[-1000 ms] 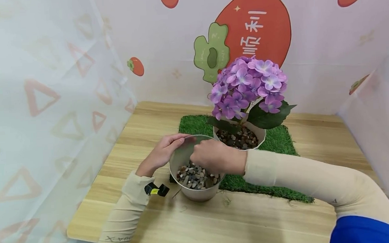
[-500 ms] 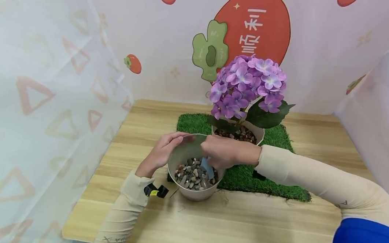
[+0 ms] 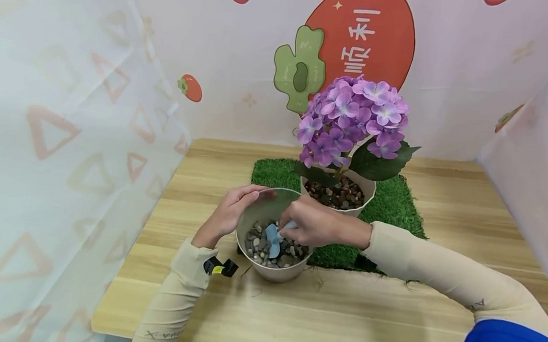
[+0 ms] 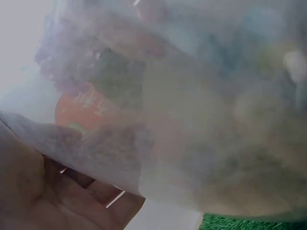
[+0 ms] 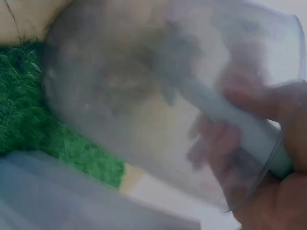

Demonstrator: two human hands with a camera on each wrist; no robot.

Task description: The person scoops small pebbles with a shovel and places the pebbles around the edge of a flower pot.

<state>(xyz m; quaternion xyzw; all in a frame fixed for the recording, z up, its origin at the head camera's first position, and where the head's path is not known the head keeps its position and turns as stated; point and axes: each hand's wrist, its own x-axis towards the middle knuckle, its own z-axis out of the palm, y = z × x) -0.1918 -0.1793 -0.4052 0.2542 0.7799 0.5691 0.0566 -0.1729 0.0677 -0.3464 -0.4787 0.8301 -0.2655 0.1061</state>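
A translucent round tub (image 3: 279, 278) stands at the front edge of the grass mat, with mixed pebbles (image 3: 285, 261) in its bottom. My left hand (image 3: 231, 209) holds the tub by its far left rim. In the left wrist view, the left fingers (image 4: 96, 201) lie round the outside of the cloudy wall. My right hand (image 3: 311, 221) reaches over the near right rim and grips a small light blue shovel (image 3: 273, 241) by its handle. The shovel's blade lies among the pebbles. Through the tub's wall, the right wrist view shows the fingers wrapped round the pale handle (image 5: 230, 115).
Behind the tub, a white faceted pot (image 3: 366, 197) holds brown pebbles and a purple hydrangea (image 3: 355, 117) with large dark leaves. Green artificial grass (image 3: 396, 200) lies beneath it on a wooden table (image 3: 225, 313). Printed sheets (image 3: 231, 59) enclose the back and sides.
The right hand has turned, and the blue shovel, hidden at first, now shows with its blade further left in the pebbles. The left hand keeps its hold on the rim.
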